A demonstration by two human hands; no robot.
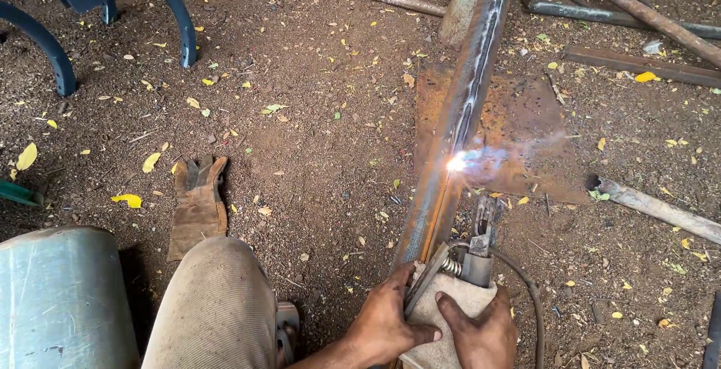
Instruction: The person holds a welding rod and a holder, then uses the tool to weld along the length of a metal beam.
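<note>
A long rusty steel bar [460, 106] runs from the bottom centre up to the top of the view. A bright welding spark [456, 162] glows on its right side, with pale smoke drifting right. My left hand [387, 322] and my right hand [481, 331] are both wrapped around a cloth-padded electrode holder [458, 294] at the bar's near end. The holder's metal clamp [481, 245] points up toward the spark. A dark cable [529, 294] curves down from it.
A rusty flat plate [526, 132] lies under the bar. A worn leather glove [197, 204] lies on the dirt near my knee [218, 301]. A grey drum [60, 301] stands bottom left. A blue metal frame [113, 1] is top left. Pipes and bars [638, 16] lie at right.
</note>
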